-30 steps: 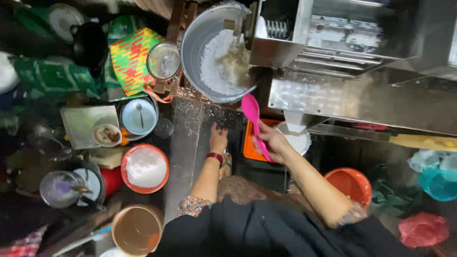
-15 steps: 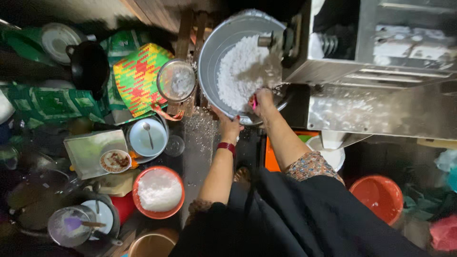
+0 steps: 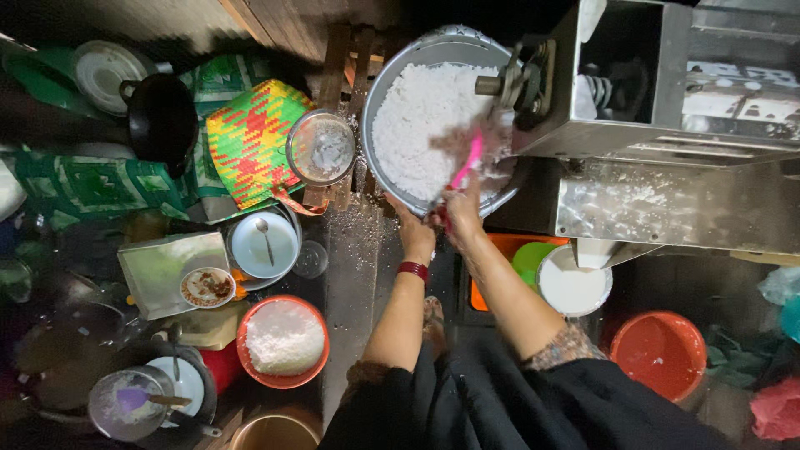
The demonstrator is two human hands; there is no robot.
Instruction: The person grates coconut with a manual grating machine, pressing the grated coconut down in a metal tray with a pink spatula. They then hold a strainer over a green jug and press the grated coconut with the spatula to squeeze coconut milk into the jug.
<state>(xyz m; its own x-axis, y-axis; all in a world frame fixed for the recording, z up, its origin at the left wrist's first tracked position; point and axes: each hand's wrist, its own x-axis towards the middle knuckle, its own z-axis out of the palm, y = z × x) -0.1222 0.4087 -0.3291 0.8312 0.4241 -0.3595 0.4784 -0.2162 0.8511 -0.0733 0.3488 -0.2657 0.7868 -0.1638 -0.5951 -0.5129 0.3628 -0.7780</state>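
Note:
A large metal basin (image 3: 392,83) full of white grated stuff (image 3: 421,125) stands at the top middle, under the spout of a steel grating machine (image 3: 667,92). My right hand (image 3: 461,212) is shut on a pink scoop (image 3: 467,162), which is blurred and reaches into the white heap near the spout. My left hand (image 3: 414,235) rests against the basin's near rim, with a red band on its wrist; I cannot tell whether its fingers grip the rim.
An orange bowl of white gratings (image 3: 283,340) sits lower left, beside a small dish (image 3: 207,287) and a plate with a spoon (image 3: 264,244). A woven green-and-red basket (image 3: 250,142) holds a sieve (image 3: 322,148). A white-filled container (image 3: 573,287) and a red bucket (image 3: 658,354) stand to the right.
My right hand carried the pink scoop from below the machine up into the basin. My left hand moved from the wooden bench up to the basin's rim. The view shifted nearer.

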